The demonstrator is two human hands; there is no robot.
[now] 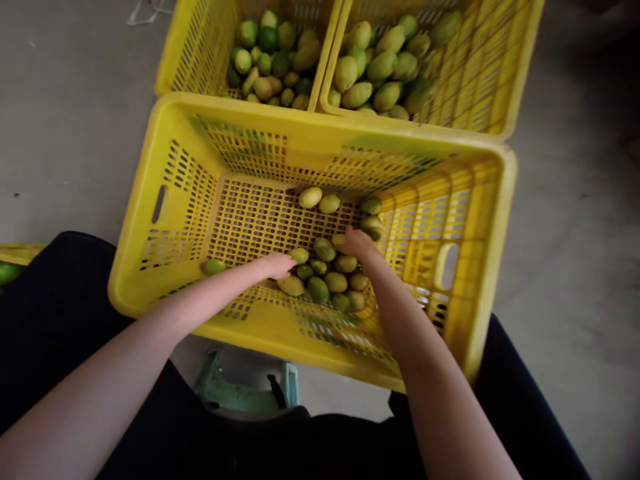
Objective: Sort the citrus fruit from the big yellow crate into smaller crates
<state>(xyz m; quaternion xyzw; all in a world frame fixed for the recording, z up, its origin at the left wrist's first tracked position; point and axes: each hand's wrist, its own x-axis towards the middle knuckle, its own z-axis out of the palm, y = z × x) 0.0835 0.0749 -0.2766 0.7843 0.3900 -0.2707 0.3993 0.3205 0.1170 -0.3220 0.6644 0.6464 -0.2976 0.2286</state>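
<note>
Both my arms reach down into a large yellow crate [310, 127] with slotted walls and floor. My left hand [279, 265] is closed at a yellow-green lemon [299, 256], with its fingertips mostly hidden from me. To its right, my right hand [356, 243] is closed around a yellowish lemon [339, 239] that shows at its fingers. Below and between the hands lies a cluster of green and yellow lemons [336, 283]. A pair of yellow lemons [311, 197] lies by the far wall. One green lemon [213, 267] sits apart at the left.
Beyond the crate, a left compartment [200, 53] holds smaller green and yellow lemons, and a right one [480, 73] holds larger ones. A pale green stool [245, 398] stands between my legs. At the left edge is another yellow container [23, 252] with green fruit.
</note>
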